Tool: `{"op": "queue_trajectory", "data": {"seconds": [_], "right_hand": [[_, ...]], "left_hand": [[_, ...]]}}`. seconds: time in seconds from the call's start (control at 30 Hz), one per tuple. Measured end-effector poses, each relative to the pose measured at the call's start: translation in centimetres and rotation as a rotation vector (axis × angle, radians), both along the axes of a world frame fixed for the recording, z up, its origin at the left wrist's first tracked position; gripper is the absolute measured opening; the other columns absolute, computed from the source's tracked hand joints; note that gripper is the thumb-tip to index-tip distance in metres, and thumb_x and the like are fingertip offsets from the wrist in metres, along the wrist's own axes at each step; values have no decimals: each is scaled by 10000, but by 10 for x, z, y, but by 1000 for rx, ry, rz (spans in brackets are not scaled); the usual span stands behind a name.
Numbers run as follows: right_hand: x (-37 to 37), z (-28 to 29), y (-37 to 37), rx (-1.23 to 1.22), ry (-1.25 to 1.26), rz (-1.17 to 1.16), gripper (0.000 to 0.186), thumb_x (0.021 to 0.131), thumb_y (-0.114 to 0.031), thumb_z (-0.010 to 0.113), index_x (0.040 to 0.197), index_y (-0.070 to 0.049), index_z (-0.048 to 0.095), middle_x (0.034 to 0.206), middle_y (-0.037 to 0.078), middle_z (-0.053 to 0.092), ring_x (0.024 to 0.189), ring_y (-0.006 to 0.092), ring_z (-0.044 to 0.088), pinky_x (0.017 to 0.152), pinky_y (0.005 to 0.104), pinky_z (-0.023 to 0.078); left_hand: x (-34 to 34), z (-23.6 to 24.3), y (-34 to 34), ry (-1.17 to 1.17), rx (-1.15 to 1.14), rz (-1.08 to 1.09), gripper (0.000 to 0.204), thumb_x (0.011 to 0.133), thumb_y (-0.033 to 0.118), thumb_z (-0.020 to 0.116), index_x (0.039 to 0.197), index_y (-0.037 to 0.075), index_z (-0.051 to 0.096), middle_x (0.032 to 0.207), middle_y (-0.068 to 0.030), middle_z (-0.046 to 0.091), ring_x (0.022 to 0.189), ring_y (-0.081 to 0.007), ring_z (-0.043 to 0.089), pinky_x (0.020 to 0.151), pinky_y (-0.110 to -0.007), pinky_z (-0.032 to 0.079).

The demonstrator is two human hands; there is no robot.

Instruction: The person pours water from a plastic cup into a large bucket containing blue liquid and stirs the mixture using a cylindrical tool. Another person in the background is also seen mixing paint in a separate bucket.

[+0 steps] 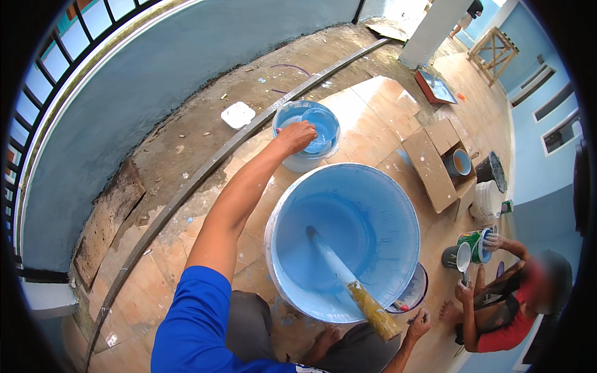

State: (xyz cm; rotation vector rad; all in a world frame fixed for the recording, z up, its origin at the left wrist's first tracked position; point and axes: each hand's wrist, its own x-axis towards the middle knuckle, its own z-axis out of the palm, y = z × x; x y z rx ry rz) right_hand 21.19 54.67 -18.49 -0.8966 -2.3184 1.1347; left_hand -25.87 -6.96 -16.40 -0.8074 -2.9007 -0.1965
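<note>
My left arm, in a blue sleeve, reaches forward to a white bucket [303, 163] smeared with blue paint. My left hand [298, 138] is closed on the near edge of a small round blue-coated tub [323, 124] inside that bucket. Between my knees stands a large white bucket [407, 233] with light blue paint [336, 233] in its bottom. A thick stick [354, 283], paint-coated with a yellowish top end, leans in it against the near right rim. My right hand [420, 324] is curled closed beside this bucket; what it holds, if anything, is hidden.
At the right a person [507, 311] in red crouches by a green paint can [482, 244] and a dark cup [457, 256]. Beyond are a cardboard box [429, 168], more buckets [486, 202] and a paint tray [435, 87]. A low curb [205, 165] runs along the left.
</note>
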Motion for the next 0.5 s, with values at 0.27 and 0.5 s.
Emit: {"op": "queue_trajectory", "data": {"seconds": [0.27,0.5], "right_hand": [[18,-8,-19,-71,27,0,200,1040,-176,673,1003,20,692,749,21,618,593,90,574,527,262,468],[52,-22,-27,-109,60,-67,235,1020,-214,701,1011,19,733,714,10,635,601,81,578,533,273,466]], "left_hand": [[-3,-17,-16,-150,88,-5,249,852,124,737,1092,58,743,1177,-190,709,1162,-384,662,997,-470,534],[12,32,-29,3,345,81,215,985,163,680,1152,47,749,1240,-153,716,1129,-365,684,982,-423,527]]}}
